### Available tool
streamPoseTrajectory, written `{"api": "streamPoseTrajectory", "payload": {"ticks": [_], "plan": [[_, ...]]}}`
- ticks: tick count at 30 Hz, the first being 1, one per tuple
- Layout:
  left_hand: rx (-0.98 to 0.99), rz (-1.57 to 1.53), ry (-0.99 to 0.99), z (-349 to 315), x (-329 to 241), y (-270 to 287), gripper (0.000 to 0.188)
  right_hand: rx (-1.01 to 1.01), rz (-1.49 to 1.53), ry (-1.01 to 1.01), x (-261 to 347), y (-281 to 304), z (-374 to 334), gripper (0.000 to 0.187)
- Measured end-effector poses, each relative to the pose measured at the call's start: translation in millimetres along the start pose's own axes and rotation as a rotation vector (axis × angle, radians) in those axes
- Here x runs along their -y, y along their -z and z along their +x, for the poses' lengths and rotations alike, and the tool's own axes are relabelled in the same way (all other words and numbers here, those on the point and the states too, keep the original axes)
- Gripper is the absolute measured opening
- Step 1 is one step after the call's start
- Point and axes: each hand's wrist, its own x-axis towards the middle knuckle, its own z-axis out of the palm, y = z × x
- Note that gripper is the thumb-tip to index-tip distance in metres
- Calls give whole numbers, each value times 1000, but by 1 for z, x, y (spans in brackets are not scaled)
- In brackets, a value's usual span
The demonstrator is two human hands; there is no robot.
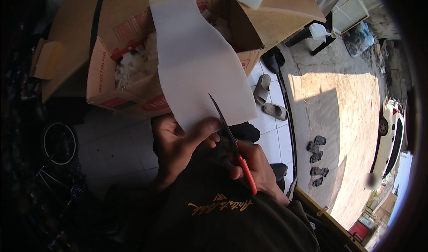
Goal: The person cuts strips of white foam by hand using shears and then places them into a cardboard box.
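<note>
A long white sheet [200, 64], like thick paper or thin foam, stretches from over a cardboard box down to my hands. My left hand [183, 140] pinches its near edge, thumb on top and fingers beneath. In my right hand [256, 165] are scissors [243, 163] with red handles. Their dark blade lies over the sheet near its lower edge, pointing away from me. Whether the second blade is under the sheet cannot be seen. The open cardboard box [100, 78] holds many small white cut pieces [138, 64], partly covered by the sheet.
The box rests against a brown table [71, 24]. Grey slippers [263, 89] lie on white tiles at right, with more dark sandals [316, 156] on the concrete outside. A bicycle wheel [60, 145] shows at left. A white car [390, 136] stands far right.
</note>
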Motion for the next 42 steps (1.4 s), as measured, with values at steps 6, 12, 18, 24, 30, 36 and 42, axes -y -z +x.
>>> {"api": "streamPoseTrajectory", "payload": {"ticks": [6,12,18,24,30,36,42], "plan": [[4,16,42,-2,4,2,11,2,-46,3,-9,-1,5,79],[-10,0,72,-4,1,-1,12,28,7,-127,-2,-1,1,79],[121,121,127,-4,1,0,17,-53,79,41,3,-3,6,71],[-122,30,-44,-6,-1,-6,22,-1,5,-143,-14,-5,2,73],[-27,139,-166,2,11,5,18,-97,-35,60,-6,-7,5,65],[-42,87,-140,5,13,6,17,-21,-50,-194,-15,-5,1,72],[47,122,-152,6,14,6,16,-112,25,20,-9,-6,6,79]]}}
